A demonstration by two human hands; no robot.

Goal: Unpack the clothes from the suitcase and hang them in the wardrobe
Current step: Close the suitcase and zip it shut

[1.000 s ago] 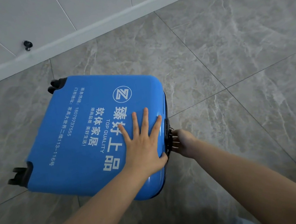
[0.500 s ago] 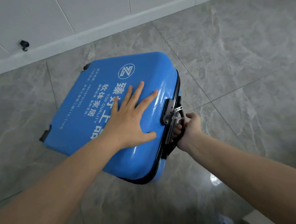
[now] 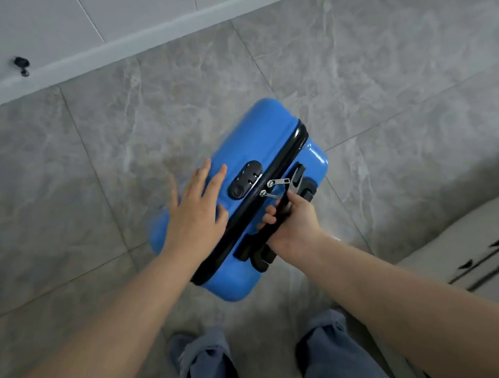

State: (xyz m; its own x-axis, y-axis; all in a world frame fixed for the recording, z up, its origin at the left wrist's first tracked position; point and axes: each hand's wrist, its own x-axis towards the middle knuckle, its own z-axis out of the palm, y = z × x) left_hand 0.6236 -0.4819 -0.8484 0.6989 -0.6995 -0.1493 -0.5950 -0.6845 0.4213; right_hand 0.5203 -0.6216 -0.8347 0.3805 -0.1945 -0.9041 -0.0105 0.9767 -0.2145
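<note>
A blue hard-shell suitcase (image 3: 261,120) stands on its edge on the grey tiled floor, zipped closed, its side with the black combination lock (image 3: 244,179) and two metal zip pulls (image 3: 275,186) facing up. My right hand (image 3: 295,230) grips the black side handle. My left hand (image 3: 197,212) lies flat with straight fingers against the suitcase's left shell beside the lock. No clothes are visible and no wardrobe is in view.
A white tiled wall with a white skirting board (image 3: 136,38) runs along the top, with a small black doorstop (image 3: 21,65) at the left. A pale piece of furniture with dark lines (image 3: 477,252) sits at the right. My legs in jeans (image 3: 329,361) stand below.
The suitcase has been tipped up from lying tilted on its back to standing on its edge, closer to my feet. My right hand kept the handle; my left hand stayed on the shell.
</note>
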